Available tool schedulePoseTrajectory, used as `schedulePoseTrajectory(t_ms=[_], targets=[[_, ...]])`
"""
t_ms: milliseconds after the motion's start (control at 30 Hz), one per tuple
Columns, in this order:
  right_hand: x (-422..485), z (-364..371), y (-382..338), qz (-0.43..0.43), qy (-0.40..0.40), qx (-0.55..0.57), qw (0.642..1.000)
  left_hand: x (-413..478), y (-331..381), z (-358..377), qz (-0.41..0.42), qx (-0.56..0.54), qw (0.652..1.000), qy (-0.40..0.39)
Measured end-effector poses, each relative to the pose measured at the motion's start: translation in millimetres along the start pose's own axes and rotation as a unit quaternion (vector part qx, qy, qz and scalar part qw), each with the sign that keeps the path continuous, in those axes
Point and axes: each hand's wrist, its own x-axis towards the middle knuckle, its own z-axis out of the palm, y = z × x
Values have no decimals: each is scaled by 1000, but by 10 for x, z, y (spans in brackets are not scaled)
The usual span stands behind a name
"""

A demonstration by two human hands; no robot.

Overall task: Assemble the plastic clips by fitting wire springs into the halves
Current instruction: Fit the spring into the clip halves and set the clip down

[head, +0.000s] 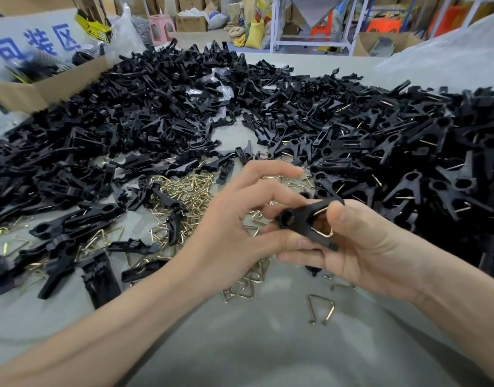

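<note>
Plastic-fitting step above the counter [268, 344]: gripping the clip [304, 222] in the right hand [360, 247], pinching its round end with the left hand [232, 227], thumbing the wire spring [325, 235] in, likely needing one firm push next.

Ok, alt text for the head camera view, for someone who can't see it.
A left hand and right hand hold a black plastic clip with a wire spring in it above a table. Heaps of black clip halves and loose springs lie behind.
</note>
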Motion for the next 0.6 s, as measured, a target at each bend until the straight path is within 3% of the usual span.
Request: schedulePoseTrajectory(t_ms=[200, 600], targets=[[13, 58, 20, -26, 90, -63, 994, 7, 10, 0, 84, 126, 988, 27], [9, 214, 21, -58, 139, -75, 986, 13, -14, -22, 104, 123, 986, 32]])
